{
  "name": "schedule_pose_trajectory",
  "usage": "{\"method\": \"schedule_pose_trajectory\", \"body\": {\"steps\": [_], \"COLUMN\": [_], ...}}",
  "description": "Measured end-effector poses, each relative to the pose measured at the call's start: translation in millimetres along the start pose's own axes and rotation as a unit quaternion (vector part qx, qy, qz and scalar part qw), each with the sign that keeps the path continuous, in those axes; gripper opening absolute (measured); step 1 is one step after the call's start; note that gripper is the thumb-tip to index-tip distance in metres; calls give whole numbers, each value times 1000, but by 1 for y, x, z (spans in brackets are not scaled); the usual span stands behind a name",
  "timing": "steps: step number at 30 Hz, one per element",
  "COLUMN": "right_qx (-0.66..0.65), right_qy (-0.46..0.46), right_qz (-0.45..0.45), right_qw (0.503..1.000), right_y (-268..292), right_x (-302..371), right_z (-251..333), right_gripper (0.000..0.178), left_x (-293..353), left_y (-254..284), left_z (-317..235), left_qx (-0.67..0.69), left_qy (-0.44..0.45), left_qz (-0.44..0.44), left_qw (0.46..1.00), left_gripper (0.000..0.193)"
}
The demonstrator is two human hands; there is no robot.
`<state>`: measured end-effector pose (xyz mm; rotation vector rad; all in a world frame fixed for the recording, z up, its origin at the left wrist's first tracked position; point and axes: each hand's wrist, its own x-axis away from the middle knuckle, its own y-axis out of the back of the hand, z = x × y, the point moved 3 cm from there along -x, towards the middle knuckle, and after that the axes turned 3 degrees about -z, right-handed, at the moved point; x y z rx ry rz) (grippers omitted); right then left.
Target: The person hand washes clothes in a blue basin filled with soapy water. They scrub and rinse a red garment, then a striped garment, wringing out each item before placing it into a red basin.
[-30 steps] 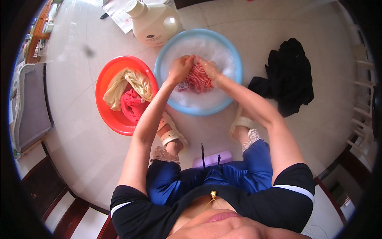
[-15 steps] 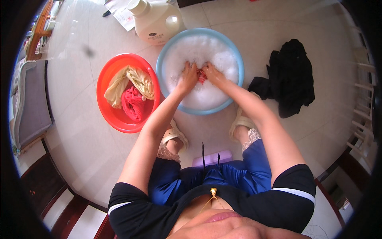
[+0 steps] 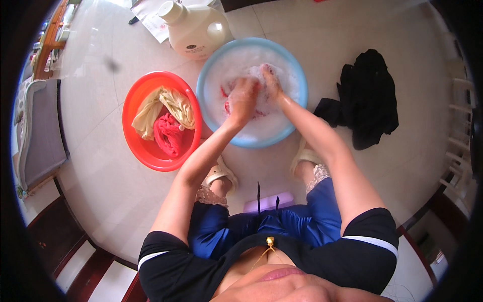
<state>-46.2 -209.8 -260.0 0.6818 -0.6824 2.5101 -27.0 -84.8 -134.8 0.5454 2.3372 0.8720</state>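
A light blue basin full of white suds stands on the floor in front of me. My left hand is closed over a red-and-white cloth in the foam, and patches of the cloth show beside and below it. Just to its right, my right hand is curled on part of the same cloth, with a bit of red by its fingertips. Foam coats both hands and hides most of the cloth.
An orange-red basin with a pale yellow garment and a red garment sits at left. Behind stands a cream detergent jug. Black clothing lies on the floor at right. A purple stool is beneath me.
My left hand has turned over and shifted slightly right. My right hand has moved a little up and its fingers have curled. The red cloth now shows in patches farther left in the suds.
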Motion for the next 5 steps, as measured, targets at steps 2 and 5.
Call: {"method": "schedule_pose_trajectory", "body": {"steps": [2, 5], "right_qx": [-243, -277], "right_qy": [-90, -68], "right_qz": [35, 145], "right_qw": [965, 948], "right_y": [-22, -24], "right_x": [3, -5], "right_z": [-1, -6], "right_gripper": [35, 51], "left_x": [10, 20], "left_y": [6, 5], "left_z": [-24, -32], "left_qx": [-28, -37], "left_qy": [-55, -130], "left_qz": [40, 49], "left_qw": [997, 990], "left_gripper": [13, 20]}}
